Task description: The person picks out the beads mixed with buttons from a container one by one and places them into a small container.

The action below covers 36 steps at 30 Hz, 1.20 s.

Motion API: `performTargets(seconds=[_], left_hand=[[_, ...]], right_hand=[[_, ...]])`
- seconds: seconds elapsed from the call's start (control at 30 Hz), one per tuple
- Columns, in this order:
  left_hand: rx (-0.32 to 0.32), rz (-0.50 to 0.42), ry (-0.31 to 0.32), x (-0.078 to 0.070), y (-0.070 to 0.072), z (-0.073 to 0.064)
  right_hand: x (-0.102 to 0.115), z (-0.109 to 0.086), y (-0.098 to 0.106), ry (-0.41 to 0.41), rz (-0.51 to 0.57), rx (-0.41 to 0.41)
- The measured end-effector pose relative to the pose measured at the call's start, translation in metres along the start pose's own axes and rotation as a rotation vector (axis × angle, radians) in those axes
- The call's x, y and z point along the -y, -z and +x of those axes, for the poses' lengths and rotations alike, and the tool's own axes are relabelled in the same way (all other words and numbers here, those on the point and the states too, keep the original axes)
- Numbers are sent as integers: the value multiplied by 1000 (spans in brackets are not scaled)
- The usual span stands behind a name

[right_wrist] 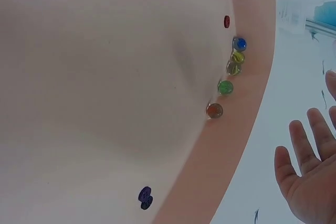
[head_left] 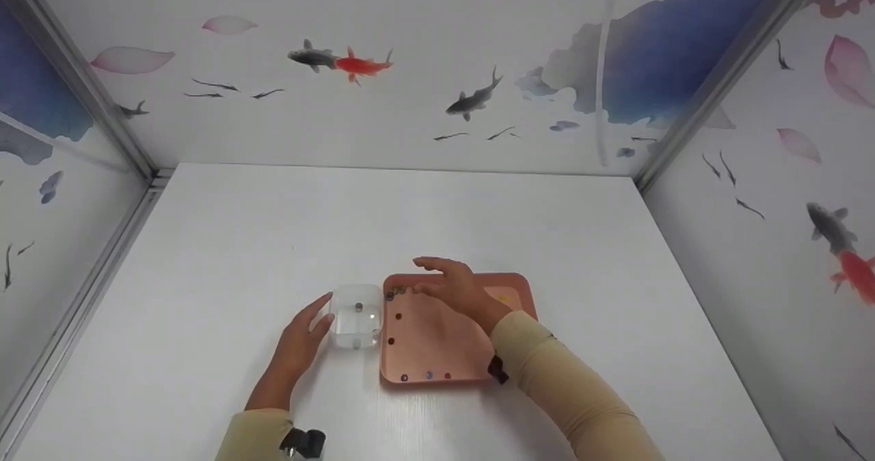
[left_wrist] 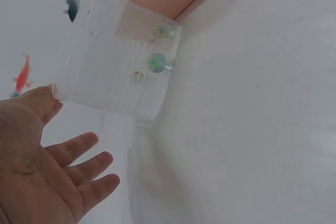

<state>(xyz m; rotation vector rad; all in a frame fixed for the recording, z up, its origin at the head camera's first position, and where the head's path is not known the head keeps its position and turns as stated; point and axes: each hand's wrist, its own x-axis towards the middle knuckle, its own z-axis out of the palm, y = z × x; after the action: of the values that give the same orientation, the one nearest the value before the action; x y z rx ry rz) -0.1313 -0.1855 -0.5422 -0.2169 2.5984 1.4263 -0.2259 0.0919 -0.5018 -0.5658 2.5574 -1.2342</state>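
A clear square plastic container (head_left: 355, 321) stands on the white table, close against the left side of a pink tray (head_left: 444, 341). Several marbles sit inside it, among them a green marble (left_wrist: 157, 63). My left hand (head_left: 299, 341) is at the container's left side, its thumb touching a corner and its fingers loosely extended. Above the tray's upper part hovers my right hand (head_left: 456, 290), fingers spread and nothing held. Along the tray's edge lie several marbles, including a green marble (right_wrist: 226, 87) and a blue marble (right_wrist: 239, 44), plus a red button (right_wrist: 227, 21).
Two purple buttons (right_wrist: 145, 194) overlap farther along the tray's edge. Something yellow (head_left: 504, 299) shows in the tray's upper right, partly behind the right hand. White panels printed with fish (head_left: 472, 98) enclose the table (head_left: 239, 242) at the back and sides.
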Motion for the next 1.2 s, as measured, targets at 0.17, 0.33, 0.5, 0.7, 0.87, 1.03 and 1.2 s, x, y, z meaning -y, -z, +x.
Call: performTargets(seconds=[0.17, 0.33, 0.5, 0.7, 0.87, 1.03, 1.2], left_hand=[[-8, 1, -19, -1, 0, -2], [-21, 16, -17, -1, -1, -3], [-23, 11, -5, 0, -2, -1], [-18, 4, 3, 1, -2, 0], [-19, -1, 10, 2, -2, 0], [-9, -2, -2, 1, -1, -1], [-2, 0, 0, 1, -1, 0]], right_hand=[[-7, -1, 1, 45, -52, 4], [-9, -2, 1, -23, -47, 32], [-12, -1, 2, -44, -33, 34], [-17, 0, 1, -57, -8, 36], [-19, 0, 2, -81, -8, 38], [-20, 0, 3, -57, -41, 52], [-22, 0, 3, -23, -65, 59]])
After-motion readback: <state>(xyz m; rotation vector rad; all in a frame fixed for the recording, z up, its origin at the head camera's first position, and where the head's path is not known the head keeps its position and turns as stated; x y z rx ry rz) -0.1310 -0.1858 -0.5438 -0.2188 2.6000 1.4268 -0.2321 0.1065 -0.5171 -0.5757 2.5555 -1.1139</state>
